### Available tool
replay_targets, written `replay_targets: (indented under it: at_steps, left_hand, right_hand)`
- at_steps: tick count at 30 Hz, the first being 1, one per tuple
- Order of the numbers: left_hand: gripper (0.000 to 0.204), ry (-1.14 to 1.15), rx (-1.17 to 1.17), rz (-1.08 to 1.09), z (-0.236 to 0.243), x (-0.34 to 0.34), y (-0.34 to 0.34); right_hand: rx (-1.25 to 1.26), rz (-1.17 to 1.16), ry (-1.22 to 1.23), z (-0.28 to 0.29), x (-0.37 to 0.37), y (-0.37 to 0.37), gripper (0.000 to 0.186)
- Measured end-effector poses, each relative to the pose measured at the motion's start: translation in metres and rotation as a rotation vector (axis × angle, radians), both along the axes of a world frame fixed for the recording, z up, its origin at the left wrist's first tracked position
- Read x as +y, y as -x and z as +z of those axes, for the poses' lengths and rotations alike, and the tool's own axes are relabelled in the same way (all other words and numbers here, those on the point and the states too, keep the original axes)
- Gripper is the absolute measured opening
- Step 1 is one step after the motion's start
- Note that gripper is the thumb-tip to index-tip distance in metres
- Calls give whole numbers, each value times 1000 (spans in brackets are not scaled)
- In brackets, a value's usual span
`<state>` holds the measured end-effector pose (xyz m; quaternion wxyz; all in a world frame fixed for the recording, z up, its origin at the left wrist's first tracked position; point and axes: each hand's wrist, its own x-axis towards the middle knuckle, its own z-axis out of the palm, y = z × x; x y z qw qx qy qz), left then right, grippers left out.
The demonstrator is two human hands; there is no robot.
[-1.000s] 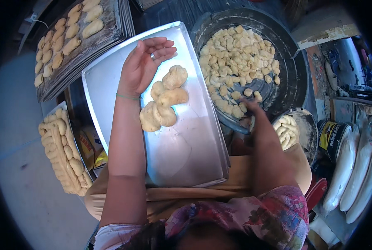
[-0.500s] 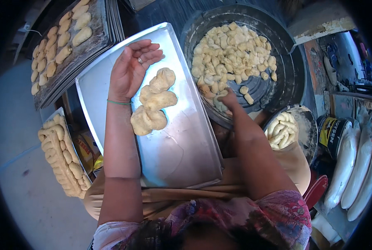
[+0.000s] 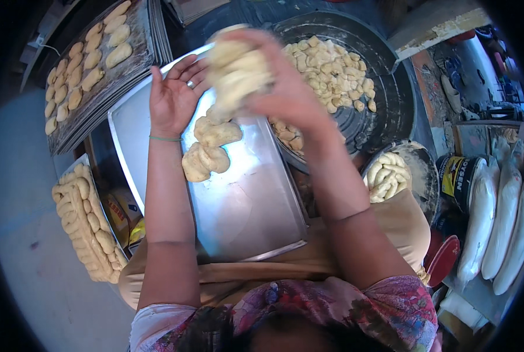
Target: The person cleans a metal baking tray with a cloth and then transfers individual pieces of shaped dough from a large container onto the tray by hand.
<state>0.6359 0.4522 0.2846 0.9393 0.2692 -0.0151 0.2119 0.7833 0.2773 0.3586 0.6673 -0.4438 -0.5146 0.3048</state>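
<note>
My right hand (image 3: 288, 85), blurred by motion, grips a clump of pale dough pieces (image 3: 238, 70) above the far end of the metal tray (image 3: 250, 205) on my lap. Close beside that clump, my left hand (image 3: 180, 100) is held palm up over the tray, its fingers apart and nothing in it. Lumps of soft dough (image 3: 206, 161) lie on the tray to the right of my left wrist, the farthest partly covered by the clump. To the right stands a wide dark basin (image 3: 391, 111), where many small dough pieces (image 3: 338, 76) are heaped.
Shaped dough pieces rest on stacked baking trays (image 3: 121, 73) at the far left. Nearer on the left is a tray packed with dough (image 3: 83, 217). Right of my forearm sits a bowl of dough strips (image 3: 386, 176), beside a dark can (image 3: 458, 183) and long white plastic-wrapped packs (image 3: 479, 220).
My right hand has lifted out of the basin and swung left over the tray, now carrying a clump of dough. My left hand has turned its palm further up and spread its fingers.
</note>
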Motion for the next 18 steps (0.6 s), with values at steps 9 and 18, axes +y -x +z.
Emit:
replay_targets:
  at_steps: [9,18]
  left_hand:
    - [75,-263,86,-16,7,16,57]
    - [67,-272,195,81,7,1,36]
  right_hand:
    - [112,-150,496,-74,6,-44,58]
    - [-1201,-715,898,-342,-25,-81,66]
